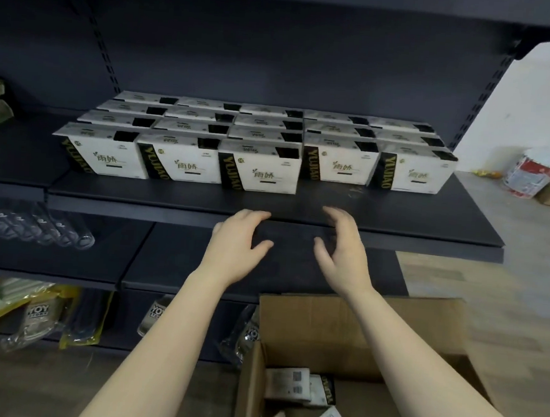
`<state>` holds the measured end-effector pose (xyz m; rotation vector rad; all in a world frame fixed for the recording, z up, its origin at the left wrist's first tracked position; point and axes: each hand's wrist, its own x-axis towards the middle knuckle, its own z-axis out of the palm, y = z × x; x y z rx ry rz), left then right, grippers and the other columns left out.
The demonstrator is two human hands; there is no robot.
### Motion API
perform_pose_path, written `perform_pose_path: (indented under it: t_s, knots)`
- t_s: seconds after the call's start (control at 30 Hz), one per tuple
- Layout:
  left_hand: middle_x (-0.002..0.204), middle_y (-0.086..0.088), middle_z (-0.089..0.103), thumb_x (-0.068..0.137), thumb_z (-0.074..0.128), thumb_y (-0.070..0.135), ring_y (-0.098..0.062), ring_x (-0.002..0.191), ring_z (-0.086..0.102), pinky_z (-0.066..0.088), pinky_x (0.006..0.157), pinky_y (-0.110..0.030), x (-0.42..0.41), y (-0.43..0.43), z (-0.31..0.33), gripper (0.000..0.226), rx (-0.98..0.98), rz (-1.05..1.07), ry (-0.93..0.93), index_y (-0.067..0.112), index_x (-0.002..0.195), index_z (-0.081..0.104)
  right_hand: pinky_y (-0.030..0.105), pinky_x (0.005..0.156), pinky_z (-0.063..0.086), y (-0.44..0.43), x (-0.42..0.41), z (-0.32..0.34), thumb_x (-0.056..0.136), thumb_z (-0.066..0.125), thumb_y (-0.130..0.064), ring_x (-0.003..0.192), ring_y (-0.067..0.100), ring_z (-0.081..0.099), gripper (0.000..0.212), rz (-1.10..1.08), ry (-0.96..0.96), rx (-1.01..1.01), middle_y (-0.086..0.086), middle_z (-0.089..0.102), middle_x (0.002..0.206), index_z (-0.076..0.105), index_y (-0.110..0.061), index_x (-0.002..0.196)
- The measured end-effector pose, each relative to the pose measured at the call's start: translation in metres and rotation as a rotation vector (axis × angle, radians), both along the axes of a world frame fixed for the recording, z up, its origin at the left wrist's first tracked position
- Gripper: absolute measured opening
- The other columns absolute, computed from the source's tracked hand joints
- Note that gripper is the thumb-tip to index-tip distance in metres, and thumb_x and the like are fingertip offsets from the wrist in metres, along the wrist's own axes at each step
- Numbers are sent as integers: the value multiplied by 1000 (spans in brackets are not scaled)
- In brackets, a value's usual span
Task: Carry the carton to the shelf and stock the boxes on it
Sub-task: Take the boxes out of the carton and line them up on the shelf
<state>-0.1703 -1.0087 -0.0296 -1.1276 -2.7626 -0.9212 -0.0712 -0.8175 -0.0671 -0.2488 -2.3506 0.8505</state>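
Several white-and-black boxes (185, 163) stand in rows on the dark shelf (398, 214); the three left columns reach nearer the front than the two right ones. My left hand (236, 243) and my right hand (343, 246) hover empty, fingers loosely spread, just in front of the shelf's front edge, below the boxes. The open brown carton (357, 320) sits on the floor at the lower right under my right forearm, with a few boxes (289, 382) lying loose inside.
A lower shelf (164, 265) juts out beneath my hands. Clear bottles (35, 225) lie at the left, and packaged toys (35, 311) fill the bottom level. Paint cans and a small box (539, 178) stand on the floor at the far right.
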Motion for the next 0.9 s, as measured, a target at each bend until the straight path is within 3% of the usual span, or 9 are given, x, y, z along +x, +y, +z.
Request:
perform_pose_path:
  t_s: [0.2,0.33,0.57,0.9]
  knots:
    - [146,5,44,94,60,36,-16,134,42,32,110,-42,63,29,-5,57,-148,15,-42,26,146,39,36,107,42,45,67,-16,90,64,-23,131,15,42,48,-3,-149,76,-1,46,140,48,-18,135]
    - [146,5,43,94,59,37,-16,134,42,31,110,-42,112,54,-13,58,-198,20,-79,27,147,37,25,106,34,75,121,-28,88,68,-27,132,14,42,54,25,-277,95,-3,46,141,48,-21,137]
    - [146,7,43,93,61,39,-15,129,46,30,110,-42,175,90,-39,60,-233,35,-156,29,146,36,28,109,35,116,194,-50,85,71,-33,132,13,41,62,42,-446,97,-4,44,143,44,-24,140]
    - [150,4,39,92,61,41,-17,138,38,26,113,-42,214,118,-64,65,-333,-41,-235,29,149,32,33,110,37,151,255,-69,81,75,-36,134,18,37,70,-23,-629,52,-4,40,145,41,-24,141]
